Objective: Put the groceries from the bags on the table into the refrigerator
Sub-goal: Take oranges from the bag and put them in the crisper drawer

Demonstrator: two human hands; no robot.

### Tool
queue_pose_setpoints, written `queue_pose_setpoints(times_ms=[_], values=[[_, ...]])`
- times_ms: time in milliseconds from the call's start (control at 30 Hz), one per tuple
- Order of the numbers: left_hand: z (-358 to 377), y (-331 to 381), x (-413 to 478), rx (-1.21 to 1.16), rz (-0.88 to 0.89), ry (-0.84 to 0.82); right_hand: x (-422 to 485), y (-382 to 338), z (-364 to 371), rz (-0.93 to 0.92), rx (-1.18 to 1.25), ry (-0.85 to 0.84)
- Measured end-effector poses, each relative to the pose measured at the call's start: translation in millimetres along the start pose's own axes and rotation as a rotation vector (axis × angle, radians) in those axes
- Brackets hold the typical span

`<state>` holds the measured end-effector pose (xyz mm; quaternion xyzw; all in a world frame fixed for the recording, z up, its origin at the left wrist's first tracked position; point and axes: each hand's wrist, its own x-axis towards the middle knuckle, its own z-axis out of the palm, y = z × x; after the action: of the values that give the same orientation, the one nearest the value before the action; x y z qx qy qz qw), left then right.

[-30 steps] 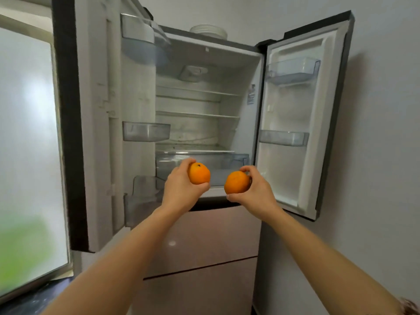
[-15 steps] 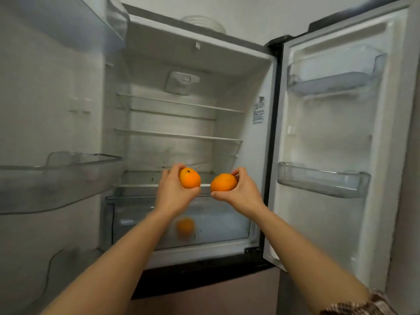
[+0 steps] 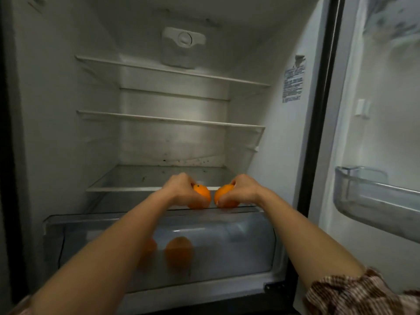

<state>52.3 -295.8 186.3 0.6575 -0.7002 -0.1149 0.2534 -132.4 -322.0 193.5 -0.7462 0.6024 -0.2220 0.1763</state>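
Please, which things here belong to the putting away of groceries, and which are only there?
For the job: left hand, left orange, right hand, right orange, glass top over the drawer.
Only there: door bin, wall label, middle shelf, dial.

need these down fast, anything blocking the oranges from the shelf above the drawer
Nothing visible: the left hand and right hand hold the round orange fruits at the front of the flat shelf covering the clear drawer.
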Motion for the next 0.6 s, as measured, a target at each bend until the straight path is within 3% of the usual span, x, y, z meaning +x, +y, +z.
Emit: queue_pose_setpoints(times_ms=[267,433,600], values=[[32.0,5.9,53.8,0.328,0.006,-0.456,48.4,15.8,8.9,0.083,-0.322,-0.468],[43.4,6.1,58.3,0.266,-0.05,-0.732,59.2,22.8,16.2,0.246,-0.344,-0.698],[47.1,3.4,59.7,0.278,-0.121,-0.858,65.6,27.0,30.4,0.381,-0.382,-0.885]])
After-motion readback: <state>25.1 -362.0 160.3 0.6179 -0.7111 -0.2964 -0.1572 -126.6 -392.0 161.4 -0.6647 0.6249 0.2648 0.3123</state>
